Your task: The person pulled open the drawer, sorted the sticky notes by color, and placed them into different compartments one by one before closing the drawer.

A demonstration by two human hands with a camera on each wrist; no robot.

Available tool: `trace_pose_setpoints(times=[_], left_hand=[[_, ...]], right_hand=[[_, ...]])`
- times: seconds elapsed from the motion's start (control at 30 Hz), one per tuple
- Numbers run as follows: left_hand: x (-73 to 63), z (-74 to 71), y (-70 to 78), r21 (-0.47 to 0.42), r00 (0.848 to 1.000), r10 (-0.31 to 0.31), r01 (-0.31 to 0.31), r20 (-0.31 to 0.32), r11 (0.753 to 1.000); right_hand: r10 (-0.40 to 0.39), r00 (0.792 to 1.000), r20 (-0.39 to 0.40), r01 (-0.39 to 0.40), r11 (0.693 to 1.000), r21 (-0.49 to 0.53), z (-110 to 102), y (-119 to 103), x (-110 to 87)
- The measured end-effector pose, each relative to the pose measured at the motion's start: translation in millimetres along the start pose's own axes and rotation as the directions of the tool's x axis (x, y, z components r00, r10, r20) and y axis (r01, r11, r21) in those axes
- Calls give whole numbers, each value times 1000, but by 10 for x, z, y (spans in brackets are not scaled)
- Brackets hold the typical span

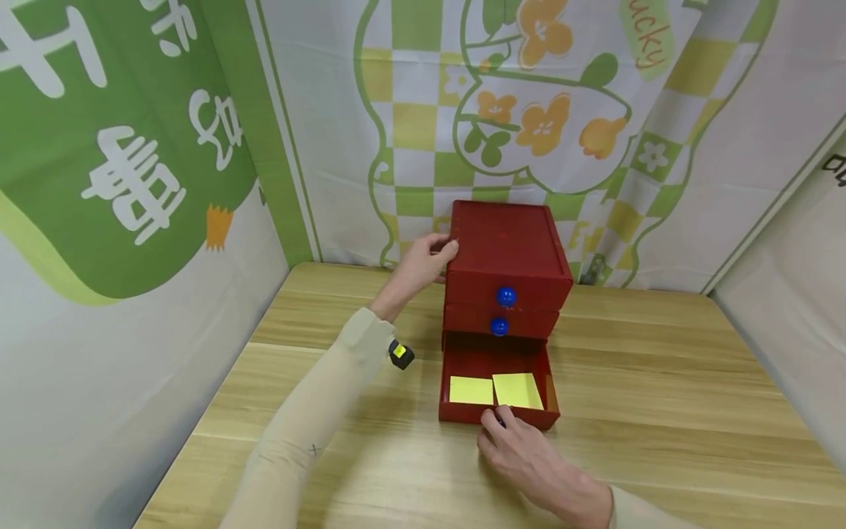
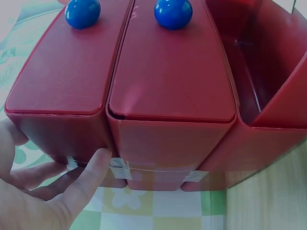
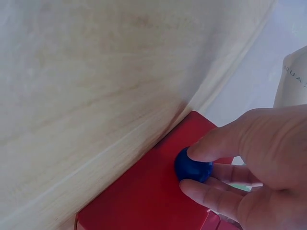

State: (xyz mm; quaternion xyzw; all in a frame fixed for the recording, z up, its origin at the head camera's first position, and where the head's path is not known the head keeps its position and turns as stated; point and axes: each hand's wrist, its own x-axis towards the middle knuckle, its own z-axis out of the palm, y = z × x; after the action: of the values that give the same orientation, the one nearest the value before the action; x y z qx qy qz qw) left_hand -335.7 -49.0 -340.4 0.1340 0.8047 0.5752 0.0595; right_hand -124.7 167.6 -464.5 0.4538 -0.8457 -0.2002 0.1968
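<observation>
A red three-drawer cabinet [image 1: 505, 239] stands on the table with its bottom drawer [image 1: 472, 361] pulled out. Two yellow sticky notes [image 1: 471, 391] lie side by side in that drawer. My right hand [image 1: 522, 452] pinches the bottom drawer's round blue knob [image 3: 189, 168] between thumb and fingers. At the cabinet's left side, my left hand [image 1: 423, 263] rests with extended fingers against the wall near the top edge. The upper two drawers are closed, and their blue knobs [image 2: 173, 13] show in the left wrist view.
The wooden table [image 1: 661, 411] extends on both sides of the cabinet. A patterned cloth [image 1: 416, 125] hangs close behind it, with a green and white panel [image 1: 132, 169] at the left. By the left sleeve is a small black device [image 1: 402, 355] with a yellow face.
</observation>
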Motion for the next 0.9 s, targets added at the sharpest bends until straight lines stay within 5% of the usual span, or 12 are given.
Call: trace_pose_setpoints(times=[0.9], left_hand=[[-15, 10, 1, 6, 1000, 14, -14, -11, 1000]], right_hand=[[59, 997, -45, -57, 997, 48, 51, 130, 71]])
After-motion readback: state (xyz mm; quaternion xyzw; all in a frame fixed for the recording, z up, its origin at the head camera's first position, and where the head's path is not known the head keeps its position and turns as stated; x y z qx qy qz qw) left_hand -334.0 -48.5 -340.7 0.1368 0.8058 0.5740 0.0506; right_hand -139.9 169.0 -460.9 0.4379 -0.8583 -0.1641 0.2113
